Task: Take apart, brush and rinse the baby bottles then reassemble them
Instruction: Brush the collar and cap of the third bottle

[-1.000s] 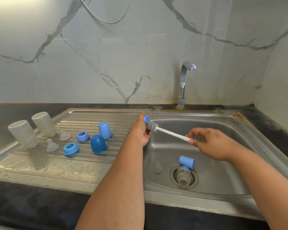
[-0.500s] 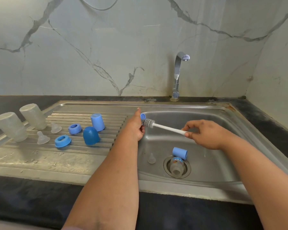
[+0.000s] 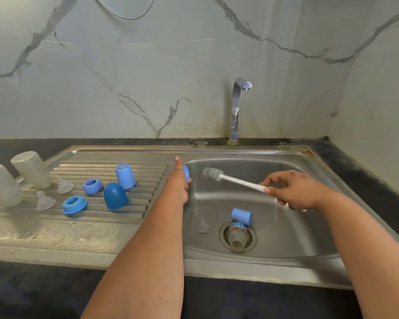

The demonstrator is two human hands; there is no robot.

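My left hand (image 3: 179, 184) holds a small blue bottle ring (image 3: 186, 173) at the sink's left rim. My right hand (image 3: 293, 189) grips the white handle of a bottle brush (image 3: 230, 179), whose bristle head hangs just right of the ring without touching it. In the basin lie a blue cap (image 3: 241, 216), a clear bottle (image 3: 236, 236) over the drain, and a clear teat (image 3: 202, 225). On the drainboard stand two upturned clear bottles (image 3: 31, 169) (image 3: 1, 185), two teats (image 3: 64, 185) (image 3: 45, 201), two blue rings (image 3: 92, 186) (image 3: 74, 204), and two blue caps (image 3: 125, 176) (image 3: 115, 195).
A chrome tap (image 3: 236, 107) rises behind the steel sink (image 3: 309, 238), with no water running. A dark counter (image 3: 366, 180) frames the sink, and a marble-patterned wall stands behind and to the right.
The brush head has drawn back out of the blue ring toward the right, leaving a gap. The camera view has shifted slightly.
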